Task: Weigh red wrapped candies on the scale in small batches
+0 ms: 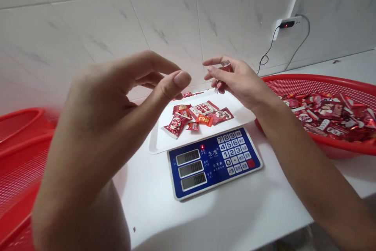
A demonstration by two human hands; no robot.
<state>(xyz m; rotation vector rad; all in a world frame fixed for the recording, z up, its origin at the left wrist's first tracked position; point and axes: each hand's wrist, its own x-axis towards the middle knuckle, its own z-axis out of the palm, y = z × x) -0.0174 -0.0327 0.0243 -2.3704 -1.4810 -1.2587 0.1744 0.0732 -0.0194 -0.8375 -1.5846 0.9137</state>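
Observation:
My left hand (96, 118) is raised at the left, its thumb and forefinger brought together in a pinch; anything between the tips is hidden. Held in the fingers of my right hand (237, 76) is a small red candy packet (226, 67), above the back right of the white scale tray (158, 145). Several red wrapped candies (202, 108) lie in a loose group on that tray, below and between my hands. In front of the tray is the scale's blue panel (217, 168), with number keys and three displays lit by dark digits.
A red mesh basket (320, 80) full of wrapped candies (331, 118) stands on the right. More red baskets (23, 157) are at the left edge. Behind the white table (164, 219) rises a tiled wall (164, 16), with a socket and cables (286, 26).

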